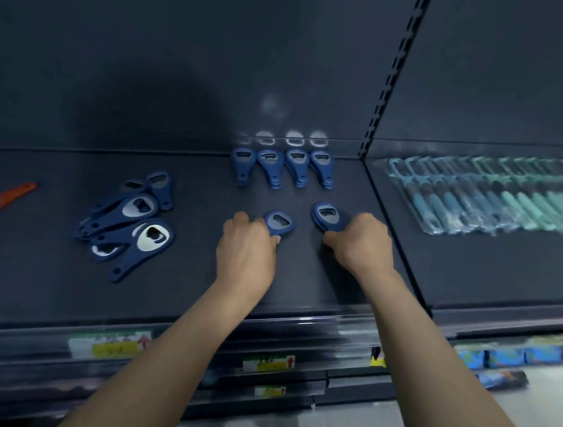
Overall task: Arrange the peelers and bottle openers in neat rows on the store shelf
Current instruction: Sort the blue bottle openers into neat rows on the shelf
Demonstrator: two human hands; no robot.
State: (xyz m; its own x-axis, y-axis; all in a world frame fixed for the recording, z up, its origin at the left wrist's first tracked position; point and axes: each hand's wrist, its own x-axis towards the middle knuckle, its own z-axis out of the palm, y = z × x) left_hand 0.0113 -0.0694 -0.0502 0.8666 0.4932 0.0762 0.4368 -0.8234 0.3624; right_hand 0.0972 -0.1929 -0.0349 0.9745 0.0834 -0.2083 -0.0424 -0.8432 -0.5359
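With your left hand pinching one blue opener and your right hand gripping a second opener, a hasty push could skew the row beyond them.

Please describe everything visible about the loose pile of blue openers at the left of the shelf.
The pile holds several dark blue openers, plastic by the look, each with a rounded head, a shiny metal insert and a tapering handle. They lie flat on the dark shelf, overlapping at different angles. Nothing but the shelf touches them. Their exact number is unclear.
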